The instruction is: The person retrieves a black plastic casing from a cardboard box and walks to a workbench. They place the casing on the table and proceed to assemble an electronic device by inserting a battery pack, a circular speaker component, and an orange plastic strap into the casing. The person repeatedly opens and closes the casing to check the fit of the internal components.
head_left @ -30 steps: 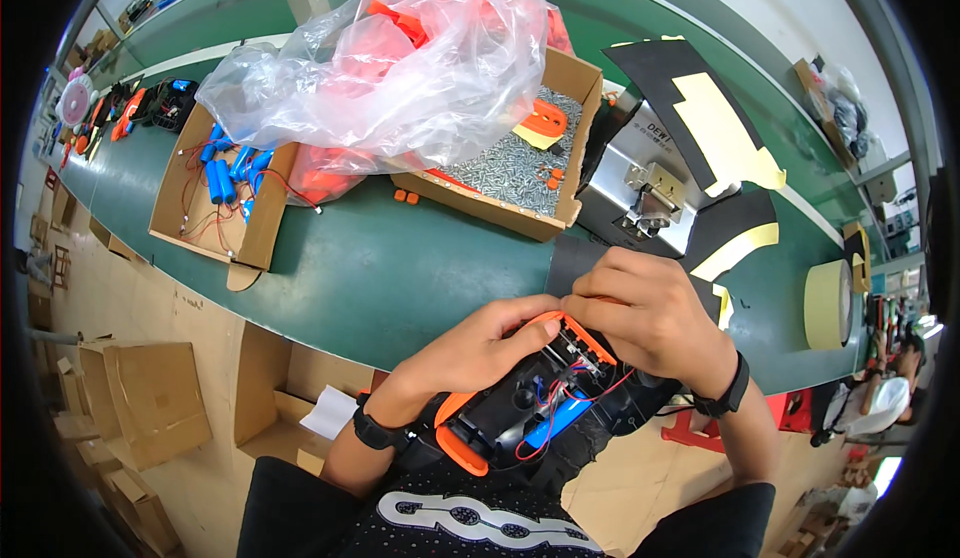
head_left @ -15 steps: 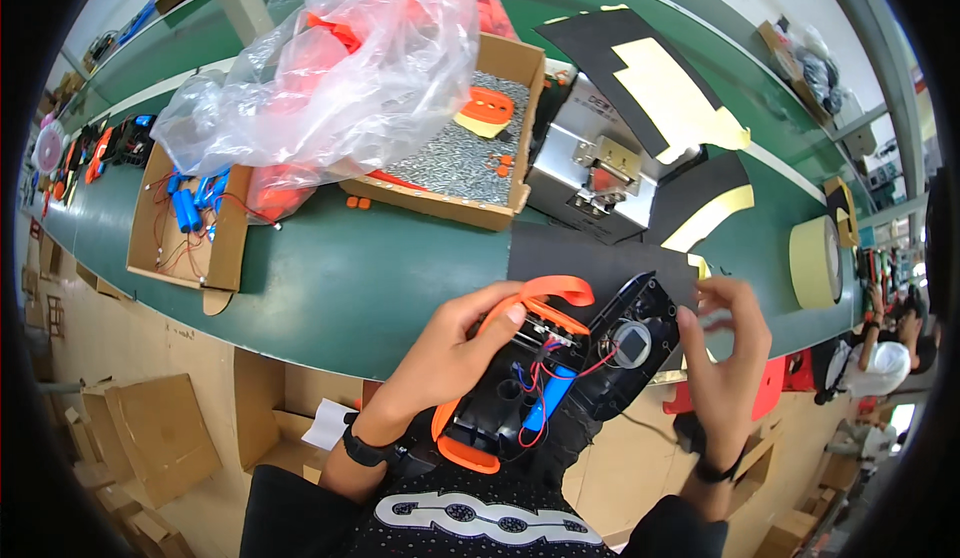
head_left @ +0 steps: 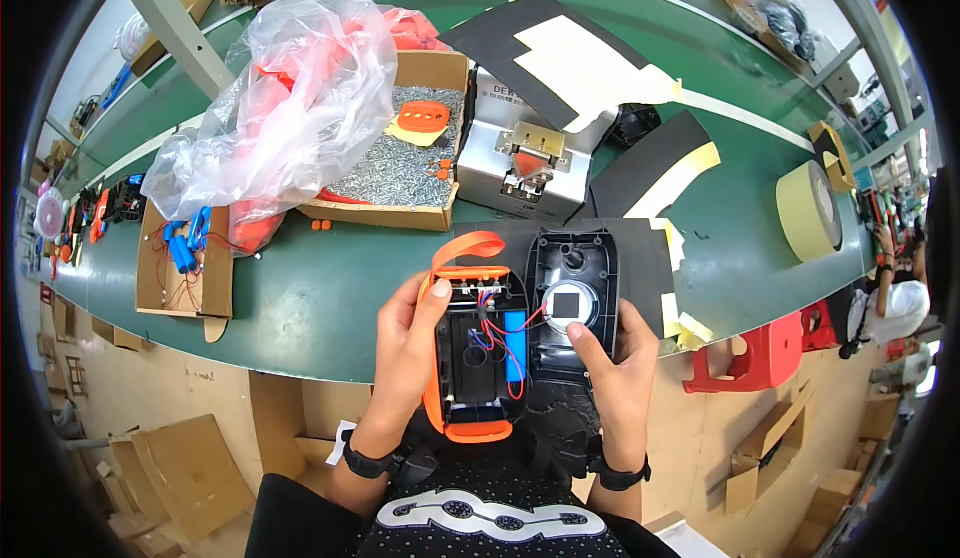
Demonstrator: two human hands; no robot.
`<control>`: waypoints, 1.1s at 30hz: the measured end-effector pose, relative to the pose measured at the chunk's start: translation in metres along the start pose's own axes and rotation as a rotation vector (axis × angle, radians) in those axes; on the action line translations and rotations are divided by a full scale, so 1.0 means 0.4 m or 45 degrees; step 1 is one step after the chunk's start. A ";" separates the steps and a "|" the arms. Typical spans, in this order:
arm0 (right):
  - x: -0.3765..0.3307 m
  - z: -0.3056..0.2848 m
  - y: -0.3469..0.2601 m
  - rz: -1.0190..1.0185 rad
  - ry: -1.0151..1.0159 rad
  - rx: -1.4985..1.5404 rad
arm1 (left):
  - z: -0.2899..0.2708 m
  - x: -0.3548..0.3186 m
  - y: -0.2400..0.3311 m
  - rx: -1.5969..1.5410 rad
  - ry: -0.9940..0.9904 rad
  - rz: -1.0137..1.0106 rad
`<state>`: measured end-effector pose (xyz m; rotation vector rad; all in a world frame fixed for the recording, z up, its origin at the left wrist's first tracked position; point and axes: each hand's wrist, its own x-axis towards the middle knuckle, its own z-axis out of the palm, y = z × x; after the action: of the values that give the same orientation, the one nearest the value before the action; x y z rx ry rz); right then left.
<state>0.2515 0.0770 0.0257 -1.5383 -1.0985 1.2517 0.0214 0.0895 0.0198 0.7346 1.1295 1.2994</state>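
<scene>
My left hand (head_left: 405, 343) is closed round the left side of an open orange-and-black device housing (head_left: 462, 386), its thumb on the upper rim. Inside lie a blue cylindrical battery (head_left: 515, 350) and red, blue and black wires. An orange strap loop (head_left: 468, 247) sticks up from its top. With my right hand (head_left: 625, 373) I grip the black cover half (head_left: 600, 258) from its right edge, thumb beside a round silver speaker-like part (head_left: 590, 303) bearing a dark square. Red wires join the two halves, which lie side by side, insides up.
Behind stand a cardboard box of screws (head_left: 400, 173), a crumpled plastic bag (head_left: 290, 108) and a silver metal machine (head_left: 480, 173). At left is a box (head_left: 215, 293) with blue batteries. Black foam sheets (head_left: 640, 173), a wide tape roll (head_left: 800, 213) and a red stool (head_left: 765, 353) are at right.
My right hand, before spread apart beside the cover, now holds it. Both halves have turned from a slant to nearly straight, and the view has shifted.
</scene>
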 end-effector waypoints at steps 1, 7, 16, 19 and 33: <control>-0.008 0.011 -0.019 -0.017 0.008 0.024 | 0.003 0.001 0.004 -0.039 0.004 -0.006; -0.034 0.030 -0.064 -0.095 -0.007 0.443 | 0.002 -0.019 0.031 -0.639 -0.076 -0.332; -0.054 -0.063 0.006 0.145 -0.245 1.285 | 0.000 -0.020 0.007 -1.017 -0.243 -0.472; -0.045 -0.046 -0.001 0.186 -0.281 1.641 | 0.036 -0.030 0.012 -1.007 -0.293 -0.520; -0.066 -0.060 -0.090 -0.115 -0.216 0.930 | 0.074 0.022 -0.033 -1.025 -0.516 -0.452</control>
<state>0.2679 0.0588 0.0700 -0.8340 -0.6769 1.5160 0.0528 0.1007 0.0156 0.1607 0.3219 1.1001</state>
